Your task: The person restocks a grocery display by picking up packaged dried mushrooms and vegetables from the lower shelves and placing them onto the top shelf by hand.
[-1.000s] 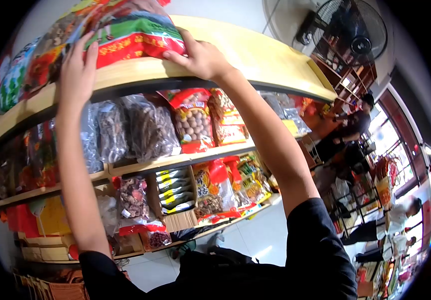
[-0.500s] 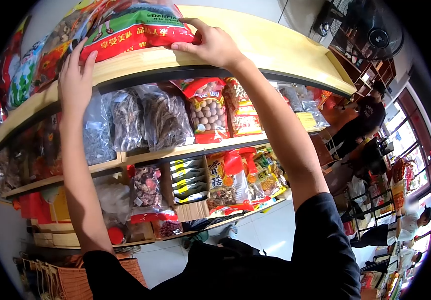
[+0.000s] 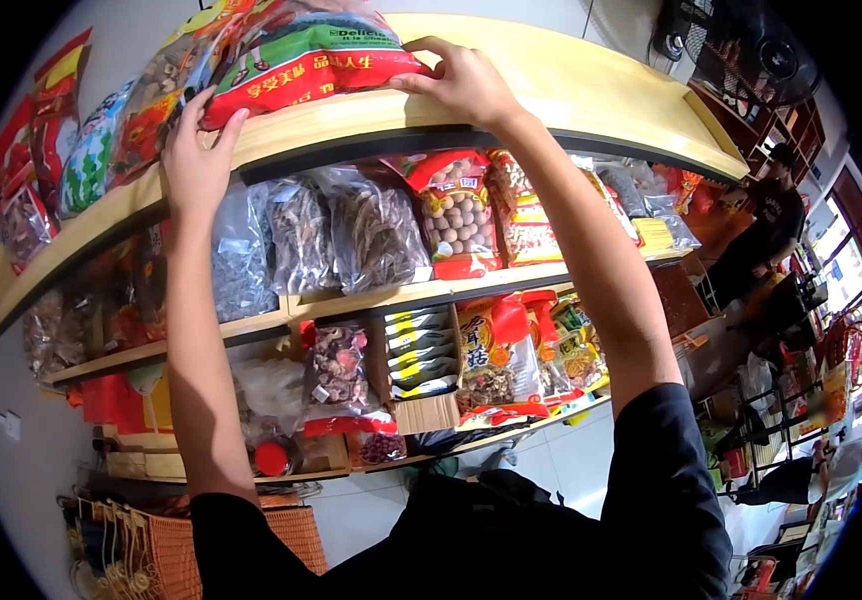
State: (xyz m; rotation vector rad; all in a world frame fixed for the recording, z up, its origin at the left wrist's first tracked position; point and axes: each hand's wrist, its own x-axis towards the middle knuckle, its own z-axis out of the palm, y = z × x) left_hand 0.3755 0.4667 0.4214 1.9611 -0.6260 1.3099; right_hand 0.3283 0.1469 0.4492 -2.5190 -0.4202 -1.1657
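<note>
A plump plastic food bag [image 3: 316,72] in red and green, with printed lettering, lies on the pale wooden top shelf [image 3: 591,90]. At its left end is my left hand [image 3: 194,165], thumb and fingers curved around the lower corner. My right hand [image 3: 471,92] grips the opposite corner, with fingertips and thumb on the red edge. Beside the bag on the left sits a clear bag of dried goods [image 3: 156,105], and beyond that a green-and-white patterned bag [image 3: 86,170].
Lower shelves hold bags of dark dried goods [image 3: 381,230], a bag of round nuts [image 3: 458,225] and a carton of upright packets [image 3: 421,350]. A black fan [image 3: 776,60] stands at upper right. A person in dark clothes [image 3: 776,215] is at the right; woven baskets [image 3: 191,550] sit lower left.
The view has swung a little left, so shelves and hands appear farther right. Both hands stay at the ends of the red and green bag, which shows no clear movement on the shelf.
</note>
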